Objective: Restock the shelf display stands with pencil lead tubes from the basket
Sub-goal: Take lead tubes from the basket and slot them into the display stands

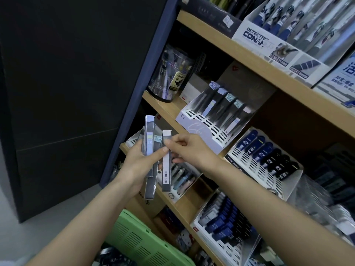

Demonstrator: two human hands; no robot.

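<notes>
The green slotted plastic basket [142, 244] is running off the bottom edge, and the dark things inside it are blurring past telling. The fan of clear pencil lead tubes [149, 143] in the left grip [138, 166] is covering most of a white slotted stand [132, 141] at the left end of the wooden shelf [123, 147]. The barcode label on the single grey tube [166, 169] is showing print too small to read, and the right grip [192, 150] is keeping its lower fingers partly behind that tube. The white "Detective Conan" pen box [269, 41] is being cut off by the top edge.
</notes>
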